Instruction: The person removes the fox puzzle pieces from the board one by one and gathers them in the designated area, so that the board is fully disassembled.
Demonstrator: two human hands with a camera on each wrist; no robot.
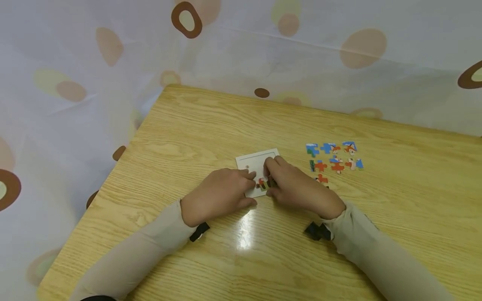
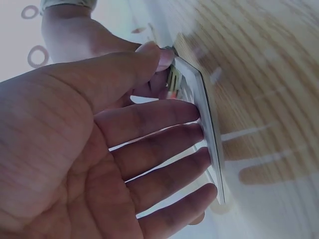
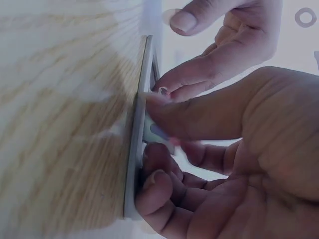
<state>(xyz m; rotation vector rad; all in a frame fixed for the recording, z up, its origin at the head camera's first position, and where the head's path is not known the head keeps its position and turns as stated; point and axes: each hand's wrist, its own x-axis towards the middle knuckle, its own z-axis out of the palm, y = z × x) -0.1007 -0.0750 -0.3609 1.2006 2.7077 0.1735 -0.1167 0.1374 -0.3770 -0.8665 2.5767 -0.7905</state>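
Observation:
A small white puzzle board (image 1: 257, 162) lies on the table between the two hands, with its edge toward the camera in the left wrist view. Some colourful puzzle pieces (image 1: 262, 184) sit on its lower part, partly covered by fingers. My left hand (image 1: 222, 189) touches the board's left side, its fingers nearly straight and their tips on the surface. Over the right side, my right hand (image 1: 295, 183) pinches a puzzle piece (image 3: 158, 135) between thumb and fingers, tilted against the board in the right wrist view. Most of that piece is hidden in the head view.
Several loose puzzle pieces (image 1: 337, 166) in blue, orange and green lie in rough rows right of the board, some close to the right forearm. The wooden table (image 1: 196, 125) ends at the back and left against a patterned curtain (image 1: 233, 54).

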